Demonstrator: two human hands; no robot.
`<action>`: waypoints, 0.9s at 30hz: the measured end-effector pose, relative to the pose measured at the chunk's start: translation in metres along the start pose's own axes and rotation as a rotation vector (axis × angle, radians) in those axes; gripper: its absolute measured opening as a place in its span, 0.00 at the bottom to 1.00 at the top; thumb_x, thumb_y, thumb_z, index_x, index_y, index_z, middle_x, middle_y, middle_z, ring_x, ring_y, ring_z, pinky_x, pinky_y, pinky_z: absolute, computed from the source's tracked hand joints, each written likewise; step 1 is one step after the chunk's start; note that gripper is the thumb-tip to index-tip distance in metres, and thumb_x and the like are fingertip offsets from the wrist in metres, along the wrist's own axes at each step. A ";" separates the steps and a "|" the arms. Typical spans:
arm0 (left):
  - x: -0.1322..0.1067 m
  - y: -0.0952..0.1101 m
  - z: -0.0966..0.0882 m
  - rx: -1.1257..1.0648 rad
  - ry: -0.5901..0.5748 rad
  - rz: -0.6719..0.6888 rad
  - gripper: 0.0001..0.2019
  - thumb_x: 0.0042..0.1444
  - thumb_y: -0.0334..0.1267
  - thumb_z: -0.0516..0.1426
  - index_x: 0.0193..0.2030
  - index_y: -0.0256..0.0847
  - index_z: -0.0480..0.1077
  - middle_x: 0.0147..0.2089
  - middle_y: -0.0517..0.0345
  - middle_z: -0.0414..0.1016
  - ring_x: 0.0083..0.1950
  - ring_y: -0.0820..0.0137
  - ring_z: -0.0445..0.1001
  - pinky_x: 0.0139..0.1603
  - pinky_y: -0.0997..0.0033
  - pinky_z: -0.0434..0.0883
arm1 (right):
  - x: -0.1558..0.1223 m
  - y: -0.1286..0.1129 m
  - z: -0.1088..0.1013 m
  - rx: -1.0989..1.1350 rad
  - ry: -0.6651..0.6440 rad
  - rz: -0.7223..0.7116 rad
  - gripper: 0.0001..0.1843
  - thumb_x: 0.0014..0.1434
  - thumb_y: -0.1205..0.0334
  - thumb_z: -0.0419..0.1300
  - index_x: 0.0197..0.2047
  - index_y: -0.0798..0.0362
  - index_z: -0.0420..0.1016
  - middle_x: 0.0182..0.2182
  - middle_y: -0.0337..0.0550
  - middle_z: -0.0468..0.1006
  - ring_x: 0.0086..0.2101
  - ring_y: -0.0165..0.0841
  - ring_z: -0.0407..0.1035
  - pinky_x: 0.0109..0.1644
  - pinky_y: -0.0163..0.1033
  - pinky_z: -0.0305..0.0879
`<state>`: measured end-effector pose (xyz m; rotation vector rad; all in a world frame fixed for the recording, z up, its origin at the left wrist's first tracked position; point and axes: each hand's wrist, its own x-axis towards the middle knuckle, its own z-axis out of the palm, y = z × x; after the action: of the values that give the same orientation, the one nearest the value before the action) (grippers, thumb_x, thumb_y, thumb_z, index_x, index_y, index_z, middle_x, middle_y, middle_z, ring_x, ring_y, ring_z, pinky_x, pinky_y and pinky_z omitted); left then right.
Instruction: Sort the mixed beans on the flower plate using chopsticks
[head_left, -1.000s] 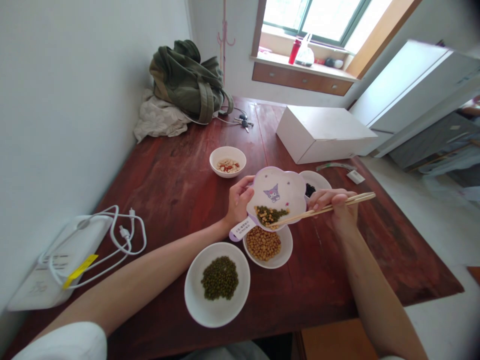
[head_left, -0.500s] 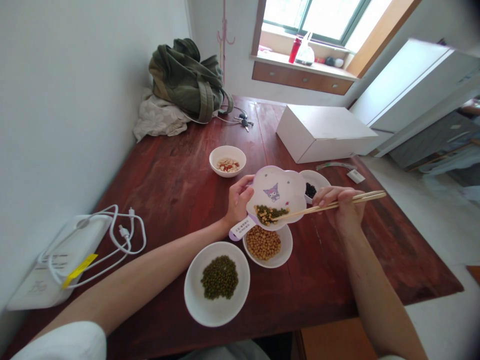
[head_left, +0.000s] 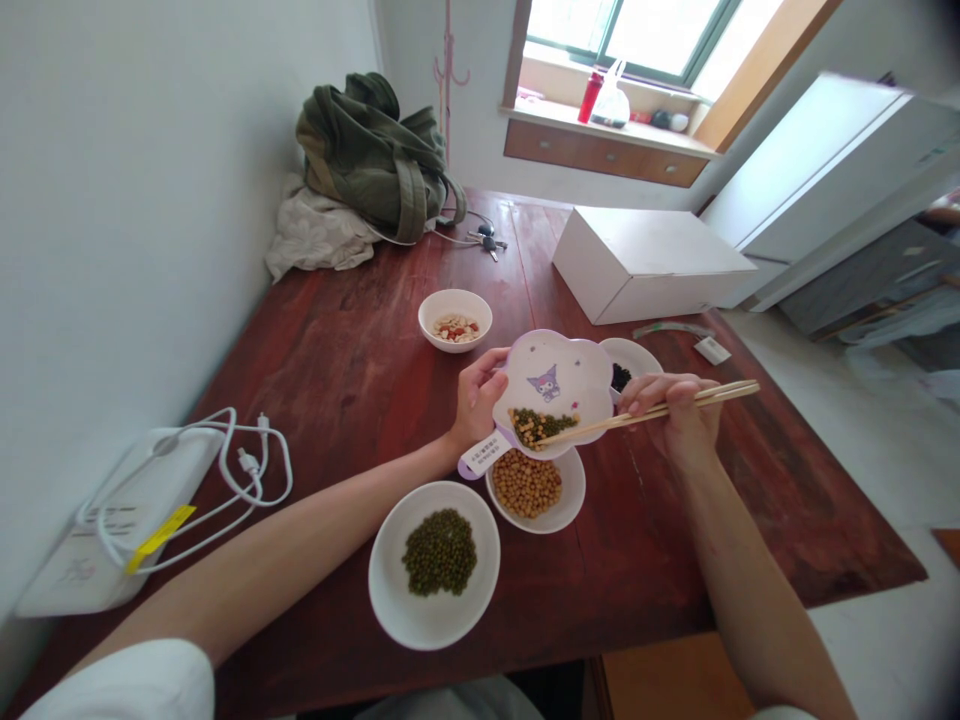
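A flower-shaped white plate (head_left: 555, 385) with a purple rim and a cartoon character print is gripped at its edge by the left hand (head_left: 477, 398) and held up, tilted, over the middle of the red-brown wooden table (head_left: 360, 420). A mix of green mung beans and soybeans (head_left: 536, 427) is gathered on the plate. Wooden chopsticks (head_left: 637, 417) are pinched in the right hand (head_left: 671, 415), their tips reaching over the mix.

Directly beneath the plate, a white bowl (head_left: 574, 490) of soybeans (head_left: 526, 484) is partly covered. A larger white bowl (head_left: 390, 590) of mung beans (head_left: 440, 552) is set just beside it, towards the table's near edge. A small bowl (head_left: 630, 350) of black beans (head_left: 620, 377) is partly hidden behind the plate, and a small bowl (head_left: 455, 300) of pale nuts and red beans (head_left: 455, 328) stands beyond the left hand. A white box (head_left: 645, 265) lies towards the far edge, and a white cable (head_left: 247, 460) lies near the wall.
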<state>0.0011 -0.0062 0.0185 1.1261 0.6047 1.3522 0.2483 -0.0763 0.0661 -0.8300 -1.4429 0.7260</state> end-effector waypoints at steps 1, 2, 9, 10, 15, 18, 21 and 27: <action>0.000 0.000 0.000 -0.001 0.001 0.002 0.29 0.52 0.61 0.65 0.45 0.35 0.80 0.31 0.57 0.74 0.31 0.71 0.67 0.33 0.73 0.67 | 0.000 0.000 0.000 0.006 0.003 0.001 0.30 0.70 0.40 0.62 0.27 0.56 0.85 0.22 0.50 0.77 0.23 0.36 0.74 0.23 0.39 0.68; 0.000 0.000 0.000 -0.005 0.000 0.003 0.29 0.52 0.61 0.65 0.45 0.34 0.80 0.31 0.57 0.74 0.31 0.72 0.67 0.33 0.74 0.67 | -0.001 0.000 0.001 0.013 0.009 0.003 0.30 0.70 0.40 0.62 0.28 0.56 0.85 0.22 0.50 0.77 0.22 0.35 0.73 0.21 0.38 0.67; -0.001 -0.002 -0.001 -0.028 -0.015 0.015 0.29 0.53 0.62 0.66 0.45 0.34 0.79 0.32 0.56 0.75 0.31 0.73 0.67 0.31 0.76 0.66 | -0.003 0.000 0.001 0.042 0.024 0.020 0.27 0.71 0.44 0.62 0.29 0.56 0.86 0.23 0.49 0.78 0.19 0.32 0.71 0.17 0.35 0.64; -0.001 -0.002 -0.001 -0.032 -0.018 0.015 0.29 0.53 0.62 0.66 0.45 0.34 0.79 0.33 0.56 0.75 0.31 0.73 0.67 0.32 0.76 0.66 | -0.003 -0.001 0.001 0.037 0.023 0.024 0.27 0.72 0.45 0.61 0.29 0.56 0.86 0.23 0.49 0.78 0.20 0.32 0.71 0.17 0.35 0.64; 0.000 -0.003 -0.002 -0.025 -0.029 0.025 0.28 0.54 0.61 0.65 0.46 0.35 0.80 0.32 0.57 0.74 0.32 0.72 0.67 0.33 0.75 0.67 | -0.003 -0.001 0.001 0.022 0.030 0.005 0.26 0.72 0.46 0.61 0.29 0.54 0.85 0.22 0.48 0.76 0.22 0.34 0.73 0.20 0.36 0.67; 0.000 -0.002 -0.001 -0.019 -0.024 0.021 0.28 0.54 0.61 0.65 0.45 0.34 0.79 0.33 0.56 0.75 0.31 0.72 0.67 0.33 0.75 0.67 | -0.002 0.001 0.000 0.011 0.016 0.003 0.27 0.72 0.46 0.62 0.28 0.55 0.85 0.23 0.49 0.77 0.24 0.34 0.73 0.21 0.36 0.67; -0.001 -0.001 -0.001 -0.016 -0.017 0.014 0.28 0.54 0.61 0.65 0.45 0.34 0.79 0.34 0.55 0.76 0.31 0.72 0.67 0.32 0.75 0.66 | -0.002 0.002 -0.001 0.001 -0.003 0.002 0.28 0.71 0.44 0.62 0.27 0.56 0.84 0.24 0.51 0.78 0.25 0.35 0.74 0.21 0.36 0.66; 0.000 0.001 0.000 -0.015 -0.012 0.014 0.28 0.54 0.60 0.65 0.46 0.34 0.80 0.33 0.56 0.76 0.31 0.72 0.67 0.32 0.74 0.66 | -0.001 0.002 0.000 -0.005 0.003 0.015 0.28 0.71 0.42 0.62 0.28 0.56 0.85 0.24 0.51 0.78 0.26 0.35 0.74 0.21 0.34 0.65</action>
<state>0.0006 -0.0067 0.0188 1.1272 0.5784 1.3588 0.2482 -0.0761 0.0634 -0.8462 -1.4372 0.7329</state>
